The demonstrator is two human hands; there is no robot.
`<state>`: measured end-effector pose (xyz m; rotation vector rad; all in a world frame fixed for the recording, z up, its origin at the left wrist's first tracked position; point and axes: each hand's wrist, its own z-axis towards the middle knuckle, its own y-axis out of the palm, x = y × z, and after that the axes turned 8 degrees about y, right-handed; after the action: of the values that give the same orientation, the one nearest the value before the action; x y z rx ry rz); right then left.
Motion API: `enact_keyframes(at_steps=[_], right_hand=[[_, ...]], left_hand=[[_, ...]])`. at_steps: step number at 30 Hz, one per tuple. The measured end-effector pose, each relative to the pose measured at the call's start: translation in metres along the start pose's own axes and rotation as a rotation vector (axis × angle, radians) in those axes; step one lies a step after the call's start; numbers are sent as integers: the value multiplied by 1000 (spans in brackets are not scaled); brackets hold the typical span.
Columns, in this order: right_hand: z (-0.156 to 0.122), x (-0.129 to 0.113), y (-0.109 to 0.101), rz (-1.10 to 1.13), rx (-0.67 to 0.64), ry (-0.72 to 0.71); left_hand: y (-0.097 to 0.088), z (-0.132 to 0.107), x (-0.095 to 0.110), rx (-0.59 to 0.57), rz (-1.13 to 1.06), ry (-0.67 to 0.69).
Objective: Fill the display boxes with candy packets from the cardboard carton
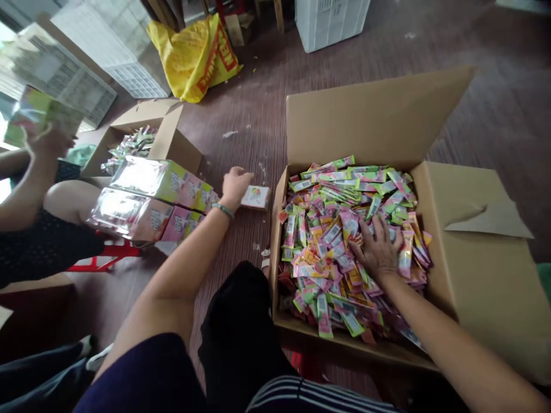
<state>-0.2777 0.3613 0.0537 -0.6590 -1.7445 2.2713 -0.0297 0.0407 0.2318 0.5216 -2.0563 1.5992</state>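
Glossy foil-plastic sachets (pixel 344 229) fill a matt brown corrugated cardboard box (pixel 469 269), the right hand (pixel 376 246) spread over their slick wrappers. The left hand (pixel 235 186) touches a small shiny printed packet (pixel 256 197) on the dull, ribbed brown floor (pixel 258 103). Nearby, bundles (pixel 150 201) gleam under clear plastic film, beside a crinkled glossy yellow plastic bag (pixel 193 57) and white plastic crates (pixel 331 20).

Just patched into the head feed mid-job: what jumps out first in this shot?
The big open cardboard box on the right, heaped with small pink, green and yellow sachets; the right hand lies flat on the heap. The left hand reaches across the brown floor and touches a small white printed packet. Left of it sit shiny wrapped bundles, with a crumpled yellow plastic bag beyond.
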Motion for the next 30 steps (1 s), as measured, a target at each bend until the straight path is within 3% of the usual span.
enact_keyframes(at_steps=[3, 6, 11, 15, 17, 20, 21, 23, 25, 26, 28, 30], right_hand=[[1, 9, 5, 16, 27, -30], [2, 16, 11, 29, 52, -57], [5, 23, 13, 46, 76, -112], [5, 26, 11, 52, 64, -131], [4, 27, 10, 52, 59, -124], [2, 28, 8, 43, 53, -116], [2, 28, 9, 42, 55, -120], [1, 30, 10, 47, 63, -128], [0, 32, 11, 47, 78, -136], [0, 33, 12, 46, 84, -140], [0, 33, 12, 41, 97, -147], [1, 32, 12, 34, 101, -149]], left_hand=[[18, 70, -23, 22, 375, -30], [69, 113, -45, -53, 521, 8], [160, 154, -87, -254, 576, 149], [195, 170, -125, -398, 545, 182], [198, 164, -140, -461, 532, 230], [188, 137, -159, -503, 533, 241], [182, 124, -165, -468, 537, 214], [169, 102, -181, -287, 567, 139], [156, 86, -202, -89, 588, -37], [151, 82, -212, -54, 571, -169], [146, 79, -231, -118, 489, -409], [148, 79, -243, -201, 444, -473]])
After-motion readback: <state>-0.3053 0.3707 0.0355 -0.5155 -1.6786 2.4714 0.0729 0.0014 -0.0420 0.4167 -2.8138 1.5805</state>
